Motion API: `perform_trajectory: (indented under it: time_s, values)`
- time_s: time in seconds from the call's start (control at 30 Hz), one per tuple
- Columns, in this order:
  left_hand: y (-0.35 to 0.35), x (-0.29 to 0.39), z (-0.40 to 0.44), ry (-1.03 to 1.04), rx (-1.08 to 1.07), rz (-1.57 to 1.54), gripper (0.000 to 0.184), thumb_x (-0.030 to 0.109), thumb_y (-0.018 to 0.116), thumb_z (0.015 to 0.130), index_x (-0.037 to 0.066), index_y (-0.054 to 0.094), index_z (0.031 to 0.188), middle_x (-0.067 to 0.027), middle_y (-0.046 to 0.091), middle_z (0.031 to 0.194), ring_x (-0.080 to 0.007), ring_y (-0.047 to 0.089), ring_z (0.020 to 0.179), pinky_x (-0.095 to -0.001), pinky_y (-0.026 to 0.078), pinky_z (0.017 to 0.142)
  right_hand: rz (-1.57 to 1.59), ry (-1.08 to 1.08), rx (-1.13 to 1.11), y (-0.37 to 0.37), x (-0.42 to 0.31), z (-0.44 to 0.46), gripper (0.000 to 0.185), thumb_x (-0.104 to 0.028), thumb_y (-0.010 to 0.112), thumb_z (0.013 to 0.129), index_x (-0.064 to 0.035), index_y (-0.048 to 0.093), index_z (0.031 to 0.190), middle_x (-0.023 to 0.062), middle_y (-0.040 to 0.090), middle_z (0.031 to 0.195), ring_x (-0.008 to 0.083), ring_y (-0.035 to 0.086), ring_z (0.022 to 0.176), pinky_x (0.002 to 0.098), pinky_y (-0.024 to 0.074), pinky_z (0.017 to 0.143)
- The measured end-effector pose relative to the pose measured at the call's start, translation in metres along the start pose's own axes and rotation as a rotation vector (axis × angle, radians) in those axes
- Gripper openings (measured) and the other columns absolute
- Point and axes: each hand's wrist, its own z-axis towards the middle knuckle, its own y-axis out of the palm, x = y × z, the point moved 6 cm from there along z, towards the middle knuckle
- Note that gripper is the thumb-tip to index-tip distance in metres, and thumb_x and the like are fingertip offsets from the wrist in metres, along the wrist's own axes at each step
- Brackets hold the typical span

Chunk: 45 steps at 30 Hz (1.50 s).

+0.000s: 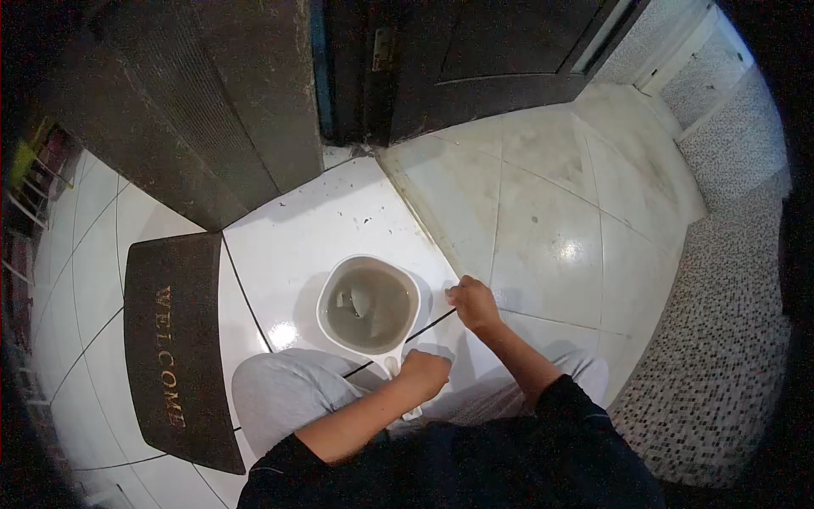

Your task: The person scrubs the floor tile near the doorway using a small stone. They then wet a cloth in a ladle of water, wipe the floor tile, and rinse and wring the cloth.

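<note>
A white water dipper (369,310) with greyish water in it is in front of my knees, over the white floor tiles. I cannot tell whether its base touches the floor. My left hand (424,375) is closed around the dipper's handle, which shows above and below the fingers. To the right of the dipper, apart from it, my right hand (475,303) is closed with its fingers bunched together. Whatever is in those fingers, if anything, is hidden.
A dark mat (182,352) lettered WELCOME lies at the left. Ahead stand a dark door (509,59) and a brown panel (170,102). A raised tile edge (415,212) divides white floor from stained cream tiles (551,212). Speckled wall (712,339) stands at the right.
</note>
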Motion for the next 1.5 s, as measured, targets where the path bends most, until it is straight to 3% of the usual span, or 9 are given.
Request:
perform_trajectory:
  time_s: [0.33, 0.43, 0.7, 0.87, 1.07, 1.2, 1.4, 1.47, 1.5]
  values:
    - [0.0, -0.002, 0.001, 0.008, -0.062, 0.022, 0.027, 0.031, 0.058, 0.079, 0.005, 0.058, 0.087, -0.012, 0.063, 0.077, -0.0295, 0.062, 0.072, -0.0454, 0.047, 0.06, 0.058, 0.03, 0.106, 0.004, 0.016, 0.018, 0.009, -0.012, 0.059, 0.073, -0.0048, 0.056, 0.067, 0.0171, 0.055, 0.078, 0.0352, 0.056, 0.075, 0.0424, 0.0454, 0.063]
    - [0.008, -0.003, 0.002, 0.018, -0.038, -0.01, 0.026, 0.03, 0.058, 0.078, 0.005, 0.057, 0.085, -0.0123, 0.063, 0.076, -0.0299, 0.062, 0.071, -0.0457, 0.047, 0.06, 0.12, -0.171, 0.086, -0.012, -0.006, -0.008, 0.003, -0.007, 0.062, 0.07, -0.0042, 0.061, 0.069, 0.0124, 0.055, 0.071, 0.0307, 0.056, 0.07, 0.0387, 0.045, 0.061]
    - [0.005, -0.001, 0.001, 0.032, -0.031, -0.017, 0.026, 0.03, 0.059, 0.078, 0.005, 0.057, 0.085, -0.0128, 0.062, 0.072, -0.0312, 0.061, 0.07, -0.0449, 0.047, 0.057, -0.113, -0.078, 0.099, -0.014, -0.001, 0.07, 0.006, -0.008, 0.056, 0.07, -0.0078, 0.061, 0.072, 0.014, 0.053, 0.076, 0.0323, 0.056, 0.075, 0.0419, 0.0458, 0.065]
    - [-0.001, -0.002, -0.001, 0.026, -0.018, -0.02, 0.026, 0.03, 0.059, 0.078, 0.005, 0.057, 0.085, -0.0125, 0.062, 0.073, -0.0313, 0.061, 0.07, -0.0449, 0.047, 0.058, -0.128, -0.03, 0.012, -0.012, 0.01, 0.041, 0.007, -0.01, 0.056, 0.071, -0.0085, 0.061, 0.074, 0.0133, 0.053, 0.077, 0.0321, 0.055, 0.074, 0.0422, 0.0459, 0.064]
    - [0.006, -0.001, 0.002, 0.031, -0.054, -0.01, 0.026, 0.029, 0.06, 0.078, 0.005, 0.057, 0.086, -0.0124, 0.062, 0.073, -0.0311, 0.062, 0.072, -0.0451, 0.047, 0.059, -0.135, -0.346, -0.025, -0.016, 0.001, 0.001, 0.004, -0.006, 0.054, 0.069, -0.0087, 0.056, 0.067, 0.0106, 0.052, 0.075, 0.0281, 0.054, 0.073, 0.0383, 0.0465, 0.064]
    - [0.003, 0.0, 0.0, 0.02, -0.071, -0.011, 0.026, 0.03, 0.059, 0.078, 0.005, 0.057, 0.087, -0.0126, 0.062, 0.074, -0.0313, 0.062, 0.071, -0.0452, 0.047, 0.06, -0.094, -0.309, 0.067, -0.011, 0.0, 0.045, 0.002, -0.008, 0.055, 0.068, -0.0078, 0.057, 0.068, 0.0114, 0.051, 0.075, 0.0292, 0.053, 0.072, 0.0392, 0.0459, 0.064]
    - [0.001, -0.002, -0.001, 0.016, -0.041, -0.017, 0.028, 0.031, 0.058, 0.079, 0.005, 0.057, 0.088, -0.0127, 0.062, 0.073, -0.0313, 0.062, 0.071, -0.0449, 0.047, 0.059, 0.029, 0.014, 0.052, 0.0, 0.031, 0.056, 0.007, -0.013, 0.056, 0.071, -0.0079, 0.057, 0.067, 0.0125, 0.052, 0.072, 0.03, 0.054, 0.073, 0.0395, 0.0451, 0.065]
    - [0.003, -0.004, 0.0, 0.024, -0.032, -0.011, 0.028, 0.031, 0.058, 0.078, 0.005, 0.057, 0.088, -0.0126, 0.062, 0.073, -0.0314, 0.062, 0.07, -0.0449, 0.047, 0.059, -0.082, -0.32, -0.096, -0.006, 0.022, 0.025, 0.01, -0.015, 0.055, 0.074, -0.0084, 0.059, 0.067, 0.0115, 0.055, 0.075, 0.0291, 0.055, 0.077, 0.038, 0.0461, 0.068]
    - [0.005, -0.002, 0.001, 0.035, -0.026, -0.006, 0.028, 0.031, 0.059, 0.078, 0.005, 0.057, 0.088, -0.0125, 0.062, 0.073, -0.0315, 0.062, 0.07, -0.0449, 0.047, 0.058, -0.086, -0.321, -0.104, -0.015, 0.023, 0.013, 0.01, -0.015, 0.055, 0.074, -0.0084, 0.059, 0.067, 0.0115, 0.055, 0.075, 0.0291, 0.055, 0.077, 0.038, 0.0461, 0.068]
